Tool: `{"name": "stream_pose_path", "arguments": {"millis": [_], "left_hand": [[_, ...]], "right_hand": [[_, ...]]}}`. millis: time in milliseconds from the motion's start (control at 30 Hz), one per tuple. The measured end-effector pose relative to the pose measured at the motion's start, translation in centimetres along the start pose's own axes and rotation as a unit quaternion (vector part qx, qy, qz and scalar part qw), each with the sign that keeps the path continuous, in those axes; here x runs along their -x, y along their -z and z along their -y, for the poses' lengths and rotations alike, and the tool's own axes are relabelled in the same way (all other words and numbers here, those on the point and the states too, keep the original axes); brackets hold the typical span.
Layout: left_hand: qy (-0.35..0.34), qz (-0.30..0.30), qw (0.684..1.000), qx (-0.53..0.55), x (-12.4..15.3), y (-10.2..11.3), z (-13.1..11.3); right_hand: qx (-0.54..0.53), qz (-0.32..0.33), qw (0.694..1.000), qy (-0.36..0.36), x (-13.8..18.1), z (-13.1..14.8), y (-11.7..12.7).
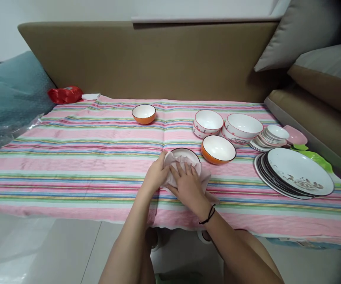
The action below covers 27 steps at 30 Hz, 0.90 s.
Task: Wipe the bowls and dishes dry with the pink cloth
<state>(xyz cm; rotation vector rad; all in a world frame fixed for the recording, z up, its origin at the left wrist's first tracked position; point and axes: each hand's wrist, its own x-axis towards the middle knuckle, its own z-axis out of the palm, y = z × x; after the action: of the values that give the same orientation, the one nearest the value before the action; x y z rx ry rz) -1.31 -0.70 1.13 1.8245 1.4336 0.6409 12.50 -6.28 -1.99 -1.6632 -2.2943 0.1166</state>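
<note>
Bracing with the left hand (156, 173), fingers curled round the nine o'clock rim of a dark-rimmed white bowl (185, 151) near the desk's (99, 165) front edge. Pressing a limp pink cloth (174, 161) into it with the right hand (189, 184), fingers spread flat. Probably glazed-slick and brittle; best gripped by the rim.

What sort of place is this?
Probably a home living room: a tan sofa back and cushions stand behind a striped cloth, where stacked plates and spare bowls sit. The left hand grips a bowl while the right hand presses a pale rag into it.
</note>
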Motion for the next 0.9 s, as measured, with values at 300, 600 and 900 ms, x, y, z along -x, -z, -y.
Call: {"name": "stream_pose_path", "arguments": {"millis": [300, 600, 900], "left_hand": [[0.025, 0.027, 0.992, 0.124, 1.0, 0.4, -0.3], [-0.011, -0.047, 0.986, 0.161, -0.2, 0.5, -0.2], [-0.057, -0.029, 0.979, 0.195, -0.3, -0.1, -0.8]], "right_hand": [[-0.063, 0.017, 0.993, 0.094, -0.2, -1.8, 0.2], [-0.071, 0.009, 0.993, 0.094, -1.2, -1.3, 0.6], [-0.024, 0.022, 0.999, 0.038, -0.2, -2.1, -0.8]]}}
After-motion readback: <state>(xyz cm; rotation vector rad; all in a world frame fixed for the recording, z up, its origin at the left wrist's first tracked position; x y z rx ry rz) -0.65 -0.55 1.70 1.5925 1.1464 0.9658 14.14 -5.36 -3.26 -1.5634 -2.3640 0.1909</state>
